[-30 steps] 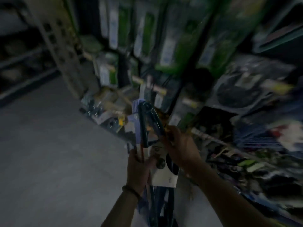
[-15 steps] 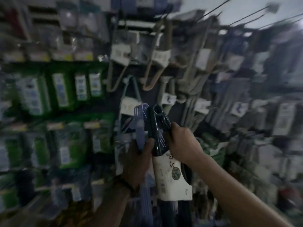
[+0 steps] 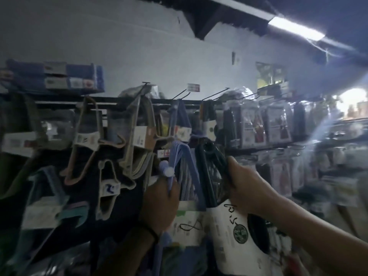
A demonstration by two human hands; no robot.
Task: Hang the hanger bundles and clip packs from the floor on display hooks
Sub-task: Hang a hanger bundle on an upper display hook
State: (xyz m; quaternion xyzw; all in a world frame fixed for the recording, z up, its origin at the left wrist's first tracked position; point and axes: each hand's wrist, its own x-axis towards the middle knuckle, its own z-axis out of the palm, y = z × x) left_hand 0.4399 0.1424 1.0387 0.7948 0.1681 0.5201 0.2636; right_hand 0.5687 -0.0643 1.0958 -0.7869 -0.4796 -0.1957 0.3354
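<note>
My left hand [image 3: 160,204] grips a bundle of light blue hangers [image 3: 184,170] near its hook end. Beside it, my right hand [image 3: 246,188] grips a bundle of black hangers [image 3: 209,172] wrapped in a white paper label [image 3: 231,232]. Both bundles are held up in front of the display wall, below a row of thin black display hooks [image 3: 215,94] that stick out from a dark rail. Two of those hooks show bare wire at their tips.
Beige and pastel hanger bundles [image 3: 137,140] hang on the left of the rail. Bagged packs [image 3: 258,126] hang to the right in several rows. Boxes [image 3: 55,76] sit on top of the rack at the left. A ceiling light [image 3: 296,28] glares above.
My view has swung up from the floor to the top row of hooks. Both hands have lifted the two hanger bundles higher, toward the rail.
</note>
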